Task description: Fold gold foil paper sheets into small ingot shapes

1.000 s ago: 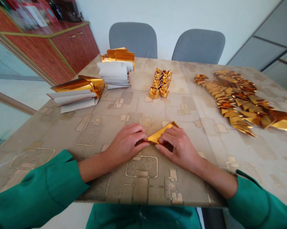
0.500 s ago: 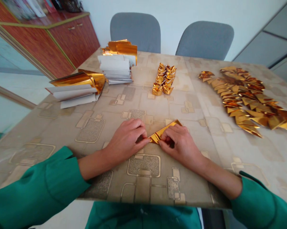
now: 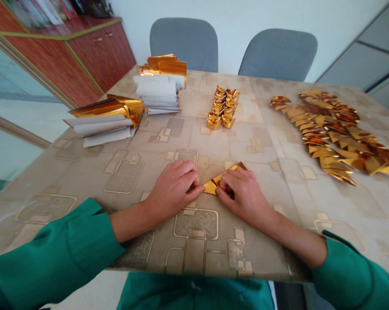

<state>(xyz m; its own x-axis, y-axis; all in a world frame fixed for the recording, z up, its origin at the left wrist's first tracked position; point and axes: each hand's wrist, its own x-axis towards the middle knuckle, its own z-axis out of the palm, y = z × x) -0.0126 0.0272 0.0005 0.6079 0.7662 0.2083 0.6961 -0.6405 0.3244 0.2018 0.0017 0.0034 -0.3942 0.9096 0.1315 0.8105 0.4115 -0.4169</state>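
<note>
A narrow folded strip of gold foil point(image 3: 210, 187) is pressed low against the tabletop, between both hands. The right hand point(image 3: 244, 198) is closed over it, with the fingers curled down onto the strip and its upper tip left showing beyond them. The left hand point(image 3: 173, 193) is loosely curled, and its fingertips touch the strip's left end, though whether that end is gripped cannot be told.

Both forearms rest on a beige patterned tabletop point(image 3: 213, 148), ending in a green left sleeve point(image 3: 52, 254) and a green right sleeve point(image 3: 352, 275). Farther off, a cluster of folded gold foil ingots point(image 3: 222, 110) stands at the centre. To its left lie two stacks of white-backed gold foil sheets point(image 3: 157, 92) point(image 3: 104, 122). To its right, a long heap of gold foil triangles point(image 3: 326, 133) is spread out. Two grey chairs point(image 3: 184, 45) point(image 3: 278, 56) stand beyond the table.
</note>
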